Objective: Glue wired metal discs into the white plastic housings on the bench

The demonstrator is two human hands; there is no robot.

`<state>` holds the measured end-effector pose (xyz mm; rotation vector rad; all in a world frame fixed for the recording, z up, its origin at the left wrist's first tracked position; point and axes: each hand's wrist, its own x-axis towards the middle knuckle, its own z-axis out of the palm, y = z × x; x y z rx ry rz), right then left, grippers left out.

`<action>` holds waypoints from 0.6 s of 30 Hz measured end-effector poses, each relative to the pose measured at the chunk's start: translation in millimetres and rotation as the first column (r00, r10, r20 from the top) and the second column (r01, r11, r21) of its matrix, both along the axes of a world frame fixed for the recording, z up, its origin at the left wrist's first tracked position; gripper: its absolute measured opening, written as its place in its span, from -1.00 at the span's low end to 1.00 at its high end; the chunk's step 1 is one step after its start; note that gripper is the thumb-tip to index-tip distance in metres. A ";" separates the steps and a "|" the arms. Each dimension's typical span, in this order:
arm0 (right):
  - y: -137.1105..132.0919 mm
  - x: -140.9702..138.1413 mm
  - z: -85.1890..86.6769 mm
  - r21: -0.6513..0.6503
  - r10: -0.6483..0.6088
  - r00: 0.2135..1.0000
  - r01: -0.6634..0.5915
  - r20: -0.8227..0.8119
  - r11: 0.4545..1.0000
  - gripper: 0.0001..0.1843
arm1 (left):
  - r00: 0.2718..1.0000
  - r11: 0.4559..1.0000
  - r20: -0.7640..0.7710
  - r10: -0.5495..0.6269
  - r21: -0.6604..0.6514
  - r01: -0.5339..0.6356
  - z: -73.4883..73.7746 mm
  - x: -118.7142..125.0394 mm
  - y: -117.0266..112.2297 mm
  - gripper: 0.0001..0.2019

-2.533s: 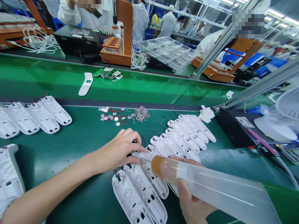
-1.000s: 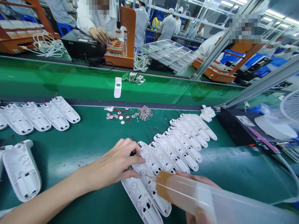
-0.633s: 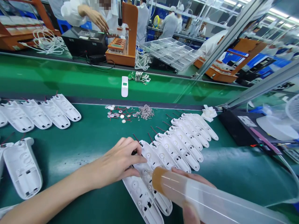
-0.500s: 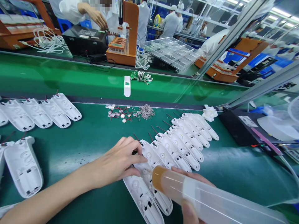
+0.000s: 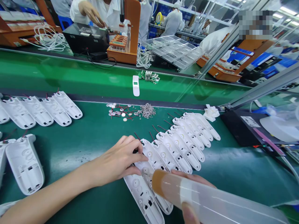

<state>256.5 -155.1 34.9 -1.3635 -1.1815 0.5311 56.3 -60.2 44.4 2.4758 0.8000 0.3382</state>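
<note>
A row of white plastic housing shells (image 5: 177, 147) lies open side up and slanted, several with thin red wires at their upper ends. My left hand (image 5: 125, 158) is closed at the upper end of a white plastic shell (image 5: 146, 170) near the row's front, its thumb and fingers pinching there; the exact grip spot is hidden. In my right hand (image 5: 190, 213) is a large translucent glue syringe (image 5: 217, 196), amber at the front end. Its thin tip points left at the same shell, close to the left thumb. Beside it lies the front shell (image 5: 142, 194).
Small round discs with red wires (image 5: 120, 111) and a heap of small metal parts (image 5: 147, 110) lie behind my hands. More shells (image 5: 24, 165) are at the left. Crumpled white tissue (image 5: 211, 112) and a black box (image 5: 243, 127) stand right. A co-worker's hand (image 5: 92, 14) works beyond the ledge.
The syringe has shifted slightly downward against the shells. The camera view has moved a little; my left hand keeps its place on the shell.
</note>
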 end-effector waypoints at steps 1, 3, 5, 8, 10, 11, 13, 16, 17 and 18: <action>-0.6 -1.8 1.4 -0.013 -0.016 1.000 0.016 -0.015 1.000 -0.61 | 1.000 1.000 -0.001 0.000 -0.002 0.000 -0.2 -0.1 -0.2 -0.69; -1.2 -3.2 2.8 -0.028 -0.035 0.998 0.034 -0.042 0.999 -0.61 | 1.000 1.000 -0.004 0.003 -0.002 -0.003 -0.5 -0.2 -0.6 -0.70; -1.1 -1.3 2.6 -0.026 -0.044 0.998 0.043 -0.036 0.999 -0.61 | 1.000 1.000 0.002 0.009 0.000 -0.009 -0.5 -0.1 -0.9 -0.70; -0.2 5.5 0.4 -0.006 -0.034 0.999 0.034 -0.008 0.999 -0.58 | 1.000 1.000 0.019 0.017 0.001 -0.017 0.1 0.3 -0.9 -0.71; 0.8 10.4 -1.6 0.021 0.019 1.000 -0.019 0.010 1.000 -0.57 | 1.000 1.000 0.013 0.013 -0.002 -0.013 0.9 0.7 -0.5 -0.72; 1.4 12.4 -2.6 0.030 0.040 0.999 -0.041 0.012 0.999 -0.57 | 1.000 1.000 0.006 0.010 -0.003 -0.010 1.2 0.9 -0.2 -0.72; 3.0 15.4 -4.6 0.051 0.064 0.998 -0.065 0.018 0.997 -0.58 | 1.000 1.000 -0.005 0.002 -0.006 -0.002 1.5 1.0 0.2 -0.72; 6.1 18.5 -7.4 0.101 0.129 0.989 -0.136 0.075 0.986 -0.55 | 1.000 1.000 -0.008 -0.002 -0.008 0.002 1.2 0.7 0.4 -0.71; 7.1 19.5 -8.2 0.113 0.164 0.981 -0.175 0.100 0.978 -0.55 | 1.000 1.000 -0.007 -0.003 -0.009 0.003 1.0 0.5 0.3 -0.71; 7.9 20.6 -8.7 0.117 0.192 0.975 -0.205 0.115 0.972 -0.55 | 1.000 1.000 -0.006 -0.004 -0.009 0.003 0.7 0.3 0.2 -0.71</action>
